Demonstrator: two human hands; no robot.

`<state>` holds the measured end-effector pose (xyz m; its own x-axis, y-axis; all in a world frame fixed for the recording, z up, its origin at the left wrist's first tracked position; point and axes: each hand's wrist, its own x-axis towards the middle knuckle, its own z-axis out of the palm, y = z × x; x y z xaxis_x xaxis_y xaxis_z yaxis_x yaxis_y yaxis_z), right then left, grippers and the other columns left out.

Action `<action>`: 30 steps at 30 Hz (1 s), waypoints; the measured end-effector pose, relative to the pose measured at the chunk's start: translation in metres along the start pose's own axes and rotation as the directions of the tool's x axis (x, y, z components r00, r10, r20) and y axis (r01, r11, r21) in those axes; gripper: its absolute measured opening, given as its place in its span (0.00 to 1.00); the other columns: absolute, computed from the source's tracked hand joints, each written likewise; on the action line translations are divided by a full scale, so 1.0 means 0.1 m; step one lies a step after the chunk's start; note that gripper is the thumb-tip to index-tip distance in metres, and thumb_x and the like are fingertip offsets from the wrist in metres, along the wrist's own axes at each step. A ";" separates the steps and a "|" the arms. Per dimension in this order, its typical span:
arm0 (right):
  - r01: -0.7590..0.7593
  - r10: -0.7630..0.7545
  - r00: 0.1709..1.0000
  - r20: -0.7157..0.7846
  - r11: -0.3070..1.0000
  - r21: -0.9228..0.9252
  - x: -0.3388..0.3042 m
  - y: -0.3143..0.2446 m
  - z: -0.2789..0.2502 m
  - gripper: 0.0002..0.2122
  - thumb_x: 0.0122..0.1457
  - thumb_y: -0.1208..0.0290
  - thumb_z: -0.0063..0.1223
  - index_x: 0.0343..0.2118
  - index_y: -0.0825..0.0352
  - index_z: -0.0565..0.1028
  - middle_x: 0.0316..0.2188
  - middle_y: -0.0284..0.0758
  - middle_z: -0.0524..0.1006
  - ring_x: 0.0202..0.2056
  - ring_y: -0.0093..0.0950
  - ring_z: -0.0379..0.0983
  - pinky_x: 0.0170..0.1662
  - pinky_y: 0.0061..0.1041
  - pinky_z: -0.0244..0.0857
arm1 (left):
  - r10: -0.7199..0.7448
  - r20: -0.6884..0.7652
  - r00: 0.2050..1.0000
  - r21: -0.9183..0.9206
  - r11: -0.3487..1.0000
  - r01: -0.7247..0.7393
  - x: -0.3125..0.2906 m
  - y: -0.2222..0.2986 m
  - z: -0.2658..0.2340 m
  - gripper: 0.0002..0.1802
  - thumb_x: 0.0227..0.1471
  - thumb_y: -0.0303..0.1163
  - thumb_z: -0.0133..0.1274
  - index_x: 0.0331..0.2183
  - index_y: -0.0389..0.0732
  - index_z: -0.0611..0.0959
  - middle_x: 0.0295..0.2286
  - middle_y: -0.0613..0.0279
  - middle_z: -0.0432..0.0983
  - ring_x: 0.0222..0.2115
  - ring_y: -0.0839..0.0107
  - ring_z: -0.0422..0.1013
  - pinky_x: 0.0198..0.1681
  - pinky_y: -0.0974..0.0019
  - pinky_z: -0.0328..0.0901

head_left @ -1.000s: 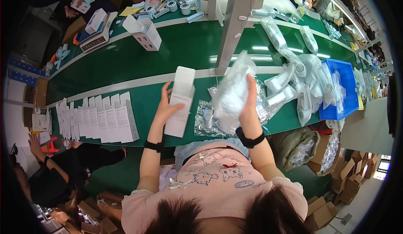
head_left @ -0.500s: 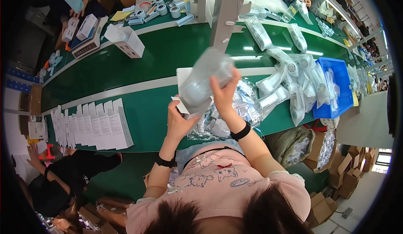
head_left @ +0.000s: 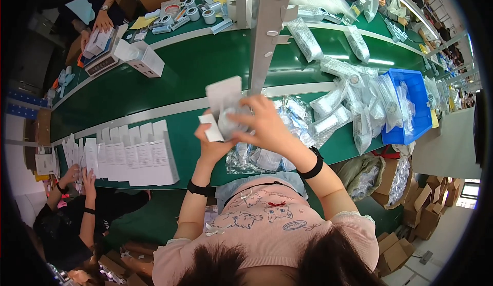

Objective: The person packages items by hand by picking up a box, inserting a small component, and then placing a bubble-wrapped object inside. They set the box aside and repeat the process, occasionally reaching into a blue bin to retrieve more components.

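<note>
My hands [head_left: 241, 129] now meet: bagged part [head_left: 231, 124] lowered from overhead, going into the white box [head_left: 223, 96] lifted off the bench.

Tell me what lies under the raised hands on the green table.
Below the left hand and right hand, which hold a white box and a bagged item, clear plastic packets lie on the green table. Their contents are unclear.

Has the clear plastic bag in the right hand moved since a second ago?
Yes. The right hand has carried the clear plastic bag leftward, from right of the grey upright post to the white box in the left hand.
</note>
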<state>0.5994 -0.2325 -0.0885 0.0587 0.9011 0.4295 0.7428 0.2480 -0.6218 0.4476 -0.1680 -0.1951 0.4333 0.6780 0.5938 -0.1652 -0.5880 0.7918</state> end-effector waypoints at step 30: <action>0.152 -0.111 0.953 -0.281 0.980 0.128 -0.14 0.24 0.41 0.11 0.41 0.84 0.51 0.30 0.68 0.68 0.34 0.38 0.66 0.33 0.30 0.66 0.34 0.22 0.63 | -0.595 -0.162 0.787 0.118 0.780 0.614 0.29 -0.03 -0.34 0.08 0.30 0.22 0.58 0.20 0.32 0.77 0.37 0.56 0.71 0.29 0.75 0.64 0.30 0.75 0.59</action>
<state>0.5893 -0.2244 -0.1362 0.1607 0.7319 0.6621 0.6514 0.4253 -0.6283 0.4299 -0.1316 -0.1755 0.2959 0.9550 0.0195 0.2414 -0.0944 0.9658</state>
